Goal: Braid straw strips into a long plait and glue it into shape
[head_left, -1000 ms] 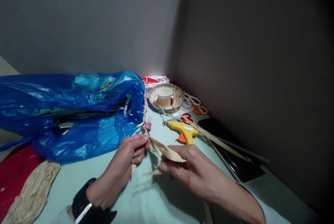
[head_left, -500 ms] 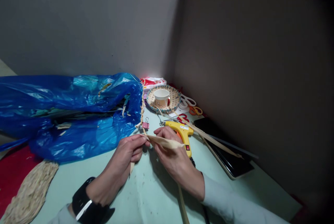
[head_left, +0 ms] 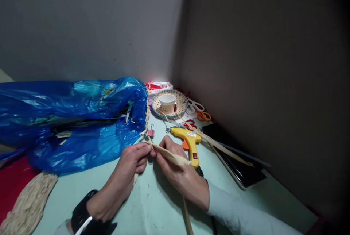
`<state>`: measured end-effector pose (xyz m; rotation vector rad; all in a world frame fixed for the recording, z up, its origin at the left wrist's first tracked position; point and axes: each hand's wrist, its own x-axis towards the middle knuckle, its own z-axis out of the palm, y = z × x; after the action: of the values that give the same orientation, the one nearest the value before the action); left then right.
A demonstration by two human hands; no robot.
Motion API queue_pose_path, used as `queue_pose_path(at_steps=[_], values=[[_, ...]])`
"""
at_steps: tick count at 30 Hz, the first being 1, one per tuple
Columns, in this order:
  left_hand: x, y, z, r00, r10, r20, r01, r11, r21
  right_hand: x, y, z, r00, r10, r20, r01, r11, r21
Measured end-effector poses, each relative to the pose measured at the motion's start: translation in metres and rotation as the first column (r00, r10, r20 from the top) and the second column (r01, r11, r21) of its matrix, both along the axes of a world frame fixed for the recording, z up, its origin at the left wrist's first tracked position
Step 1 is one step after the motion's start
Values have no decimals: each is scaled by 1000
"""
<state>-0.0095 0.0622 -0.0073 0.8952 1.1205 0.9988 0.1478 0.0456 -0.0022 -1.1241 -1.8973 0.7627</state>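
My left hand pinches the near end of a thin straw braid that runs away from me along the table. A pink binder clip is clamped on the braid just beyond my fingers. My right hand is closed on a flat pale straw strip that meets the braid at my left fingertips. Another strip hangs down below my left hand. Both hands touch each other over the pale green table.
A yellow glue gun lies right behind my right hand. Further back sit a small woven basket holding a paper cup, scissors and a dark tablet. A big blue plastic bag fills the left; a woven mat lies near left.
My right hand has moved left and forward from the near right to meet my left hand at the braid, bringing the strip with it. The left hand has barely moved.
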Motion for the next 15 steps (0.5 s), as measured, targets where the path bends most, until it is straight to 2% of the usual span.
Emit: queue_pose_path(at_steps=[4, 10, 12, 15], values=[[-1, 1, 0, 999, 16, -47, -16, 1000, 8, 1, 1, 0, 999, -13, -49, 14, 1000, 22], [-2, 1, -3, 998, 31, -54, -29, 999, 29, -3, -2, 2, 1000, 3, 20, -5, 996, 86], [-2, 0, -4, 999, 20, -34, -19, 999, 27, -3, -3, -1, 997, -1, 79, -10, 991, 135], [-3, 0, -2, 1000, 0, 7, 0, 1000, 20, -4, -6, -6, 965, -36, 258, -31, 967, 251]])
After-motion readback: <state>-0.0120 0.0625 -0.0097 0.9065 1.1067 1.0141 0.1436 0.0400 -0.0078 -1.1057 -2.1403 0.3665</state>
